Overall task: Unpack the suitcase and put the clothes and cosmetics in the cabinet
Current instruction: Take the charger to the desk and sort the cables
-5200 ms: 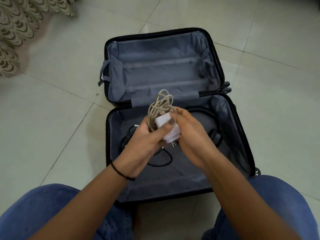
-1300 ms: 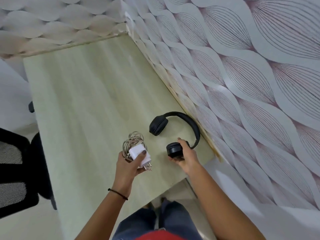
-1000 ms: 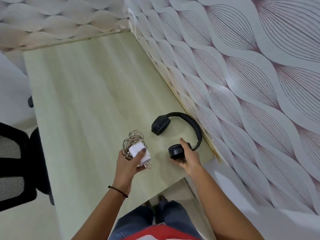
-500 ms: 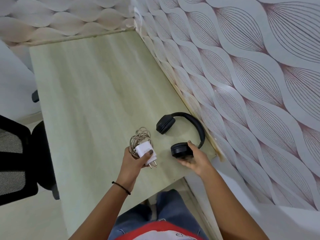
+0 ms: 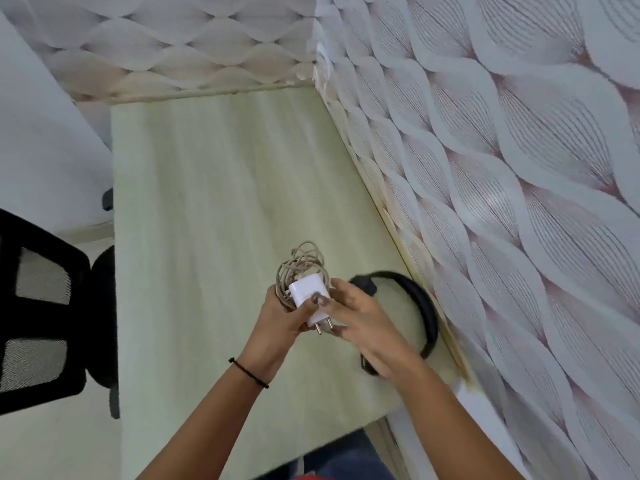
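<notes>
Head view, one charger [image 5: 308,293] gripped in left hand [image 5: 280,322], right hand [image 5: 365,325] loose-fingered beside it, one headset [image 5: 419,300] on table [image 5: 207,202]

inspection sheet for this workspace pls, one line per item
surface: pale wood desk, set into a wall corner
job's things: no suitcase, clothes, cosmetics or cabinet seen; white charger held above the desk, prongs towards the person
clutter: black headphones flat on the desk by the right wall, partly hidden by the right hand
grippers: left hand grips the charger; right hand open, fingers reaching to the charger, contact unclear
cables: beige cable coiled, bundled with the charger in the left hand
surroundings: patterned wallpaper on two sides; black mesh chair at the left
</notes>
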